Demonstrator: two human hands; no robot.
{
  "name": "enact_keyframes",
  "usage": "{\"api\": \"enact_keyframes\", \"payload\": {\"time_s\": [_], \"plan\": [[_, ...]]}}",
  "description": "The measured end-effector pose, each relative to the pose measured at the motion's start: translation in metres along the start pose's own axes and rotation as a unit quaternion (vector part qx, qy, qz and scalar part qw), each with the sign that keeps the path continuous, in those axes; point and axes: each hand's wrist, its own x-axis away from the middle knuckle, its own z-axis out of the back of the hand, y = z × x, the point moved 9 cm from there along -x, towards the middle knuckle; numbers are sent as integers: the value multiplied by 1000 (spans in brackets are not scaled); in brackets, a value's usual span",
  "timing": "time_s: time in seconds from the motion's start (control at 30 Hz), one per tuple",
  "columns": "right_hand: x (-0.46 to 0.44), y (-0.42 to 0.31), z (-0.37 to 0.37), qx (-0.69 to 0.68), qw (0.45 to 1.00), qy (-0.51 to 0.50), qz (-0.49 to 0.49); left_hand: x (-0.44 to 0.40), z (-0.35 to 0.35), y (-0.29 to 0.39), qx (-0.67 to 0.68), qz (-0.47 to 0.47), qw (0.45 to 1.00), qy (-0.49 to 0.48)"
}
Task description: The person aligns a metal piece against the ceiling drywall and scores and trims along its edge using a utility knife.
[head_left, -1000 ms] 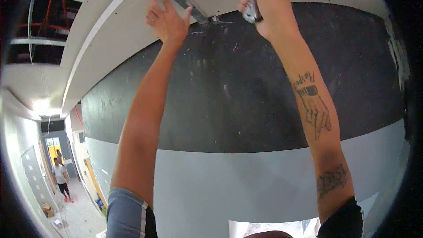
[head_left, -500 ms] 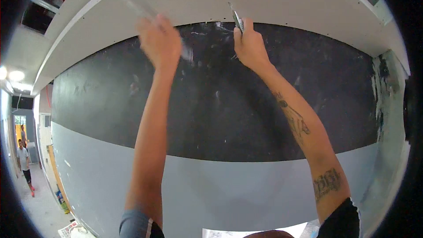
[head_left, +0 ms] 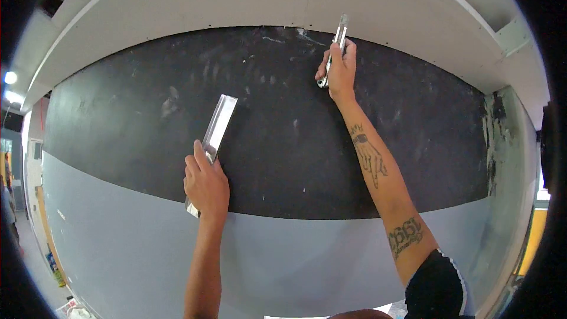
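Note:
My left hand [head_left: 208, 186] is closed around a shiny, straight metal strip [head_left: 221, 119]. The strip slants up to the right in front of the dark wall panel [head_left: 277, 159], and its lower end shows below my fingers. Higher up and to the right, my right hand [head_left: 342, 74] grips a utility knife [head_left: 341, 34] with its tip pointing up. The knife's tip overlaps the pale board [head_left: 254, 0] above the dark panel; whether it touches, I cannot tell. A thin vertical joint runs through that board near the knife.
A light grey-blue band [head_left: 130, 230] covers the lower wall. On the right stands a side wall [head_left: 514, 142] with chipped dark patches. At the far left, a corridor with lights [head_left: 12, 85] opens beyond the wall's end.
My left hand has come down from near the pale board, bringing the metal strip with it. My right hand sits slightly lower and further right, still holding the knife. The view has shifted.

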Motion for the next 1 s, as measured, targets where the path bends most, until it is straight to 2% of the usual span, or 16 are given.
{"api": "enact_keyframes", "payload": {"time_s": [0.13, 0.23, 0.33, 0.37, 0.4, 0.43, 0.57, 0.63, 0.67, 0.73, 0.83, 0.93, 1.0], "plan": [[-1, -1, -1, 11, 1000, 1, 6, 4, 0, -6, 21, 1, 1000, 16], [-1, 1, -4, 70, 997, 10, 2, 4, -1, -12, 27, 6, 1000, 12], [2, -32, -26, 302, 953, 17, -1, 6, -1, -14, 30, 7, 999, 19], [-6, -34, -33, 297, 955, 18, 3, 6, -1, -13, 40, 7, 999, 20], [-14, -64, -45, 356, 918, 40, 172, 7, -3, -14, 33, 8, 999, 11], [-10, -86, -59, 405, 849, 63, 333, 7, -2, -13, 31, 6, 999, 12], [-41, -115, -88, 423, 858, 74, 282, 7, -3, -14, 38, 5, 999, 13], [-38, -136, -102, 426, 815, 100, 381, 7, -4, -15, 41, 6, 999, 10], [-39, -142, -107, 425, 815, 101, 382, 7, -4, -16, 37, 8, 999, 9], [-53, -140, -113, 431, 853, 55, 290, 7, -5, -14, 36, 11, 999, 10], [-54, -138, -116, 433, 863, 48, 256, 7, -4, -16, 49, 7, 999, 15], [-56, -133, -116, 444, 846, 66, 287, 7, -3, -14, 50, -4, 999, 21], [-53, -134, -117, 449, 849, 64, 273, 7, 0, -12, 53, -5, 998, 32]]}}
